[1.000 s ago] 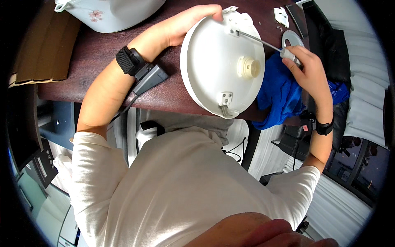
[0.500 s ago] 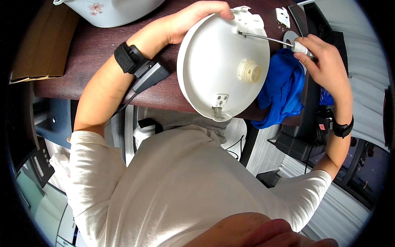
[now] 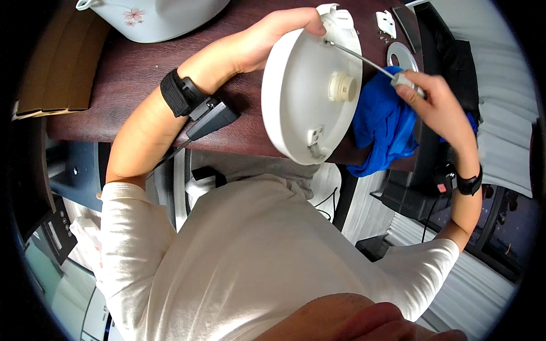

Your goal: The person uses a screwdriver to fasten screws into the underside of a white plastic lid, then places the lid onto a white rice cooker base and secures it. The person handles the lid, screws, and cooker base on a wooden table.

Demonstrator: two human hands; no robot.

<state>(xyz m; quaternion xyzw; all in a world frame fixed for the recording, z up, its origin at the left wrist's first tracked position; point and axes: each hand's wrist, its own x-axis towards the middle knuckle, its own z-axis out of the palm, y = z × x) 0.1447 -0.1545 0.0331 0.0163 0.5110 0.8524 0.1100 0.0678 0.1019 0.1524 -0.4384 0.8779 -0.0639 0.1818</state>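
A round, domed white lid (image 3: 290, 85) is tilted up on its edge over the front of the table, its hollow inside turned to the right. My left hand (image 3: 273, 37) is closed on its far rim, with the thumb over the edge. On the inside are a cream round fitting (image 3: 343, 87) and, near the low edge, a small screwed metal bracket (image 3: 316, 142). My right hand (image 3: 438, 99) is closed round the handle of a screwdriver (image 3: 364, 58). Its tip meets the lid beside my left thumb; the screw there is too small to make out.
A blue cloth (image 3: 387, 116) hangs over the table's edge on the right. Behind it lie a flat white ring (image 3: 402, 55), a small white plastic part (image 3: 385, 24) and loose screws (image 3: 384, 38). A white flowered pot (image 3: 165, 20) and cardboard (image 3: 60, 62) stand at the far left.
The lid has turned more edge-on and moved slightly right with my left hand. My right hand has shifted a little left and nearer, so the screwdriver slants more steeply.
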